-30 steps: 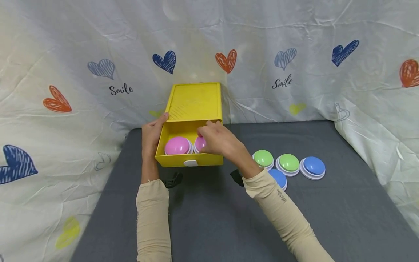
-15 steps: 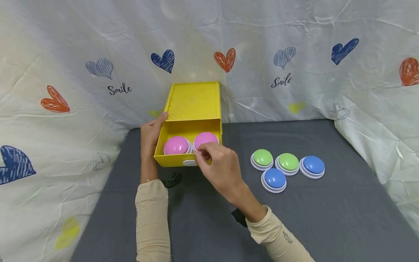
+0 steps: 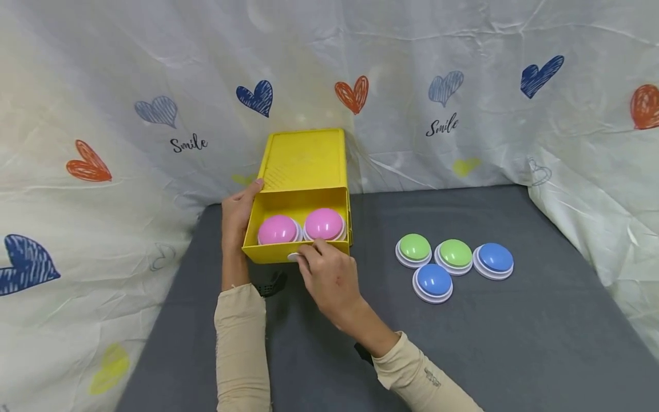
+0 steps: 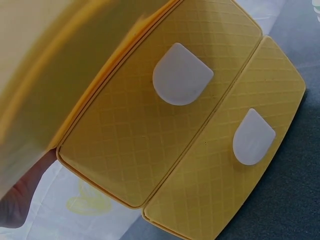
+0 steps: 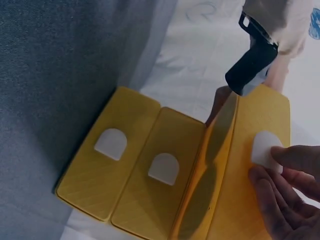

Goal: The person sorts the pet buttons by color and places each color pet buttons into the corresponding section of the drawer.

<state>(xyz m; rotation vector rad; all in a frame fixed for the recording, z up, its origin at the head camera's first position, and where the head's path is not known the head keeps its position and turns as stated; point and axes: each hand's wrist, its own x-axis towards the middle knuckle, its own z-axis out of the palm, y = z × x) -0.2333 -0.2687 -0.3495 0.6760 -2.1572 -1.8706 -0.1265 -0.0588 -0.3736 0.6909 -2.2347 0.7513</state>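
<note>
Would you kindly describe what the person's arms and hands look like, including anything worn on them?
The left sleeve and right sleeve are beige and slightly wrinkled. The right one bears a dark marking, too small to read. A black device shows beside the left cuff, and part of another beside the right. The left hand and right hand wear no gloves.

Soft light fills the head view; pink domes (image 3: 324, 223) glint. Wrist views look dimmer; the left's nearest yellow drawer (image 4: 65, 65) blurs.
</note>
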